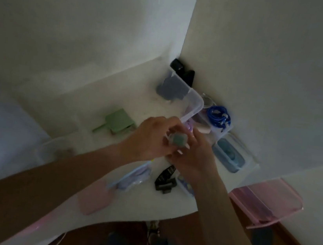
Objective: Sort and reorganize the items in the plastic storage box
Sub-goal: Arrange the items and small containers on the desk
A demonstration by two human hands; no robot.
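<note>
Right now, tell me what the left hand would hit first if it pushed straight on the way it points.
Probably the right hand: the left hand points at it, both gripping the small green item. Depth is unclear.

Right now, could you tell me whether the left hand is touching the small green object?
Touching. The head view shows the left hand with its fingers curled around the small green object, while the right hand grips it from the other side.

The white table (89,100) is bare on its far left, but the clear box (195,104), blue cable (218,115) and walls crowd the far right corner.
</note>
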